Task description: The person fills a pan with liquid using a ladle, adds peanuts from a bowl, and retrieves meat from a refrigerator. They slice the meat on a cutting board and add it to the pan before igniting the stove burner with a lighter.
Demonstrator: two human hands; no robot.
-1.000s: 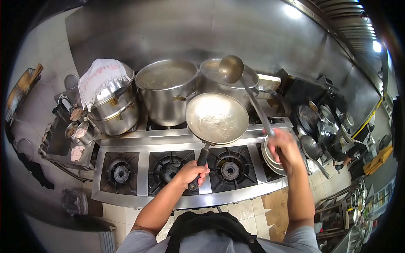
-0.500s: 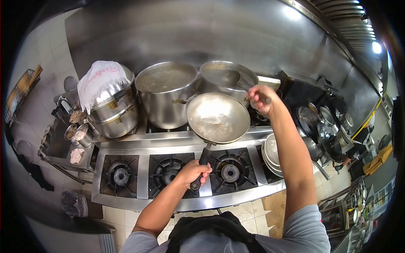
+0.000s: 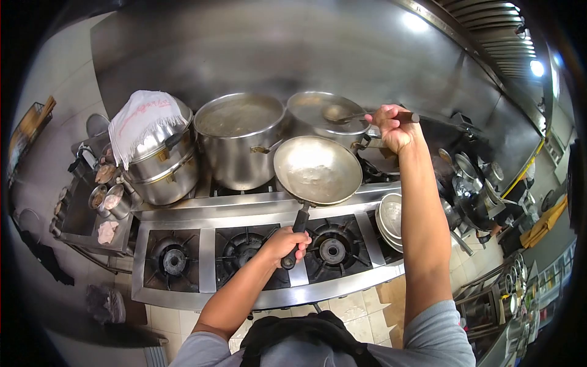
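bright overhead lamps | steel glare | fisheye warp, dark corners

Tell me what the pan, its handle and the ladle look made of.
Pan: bare silvery metal, probably aluminium or steel; dull sheen, whitish glare. Pan handle: dark, matte, possibly plastic or coated metal. Ladle: polished grey metal bowl and shaft, with a brownish, likely wooden, grip end.

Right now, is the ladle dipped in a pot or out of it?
In. The ladle bowl sits inside the rear right pot, its handle reaching back level to the right hand. What it holds: cannot tell.
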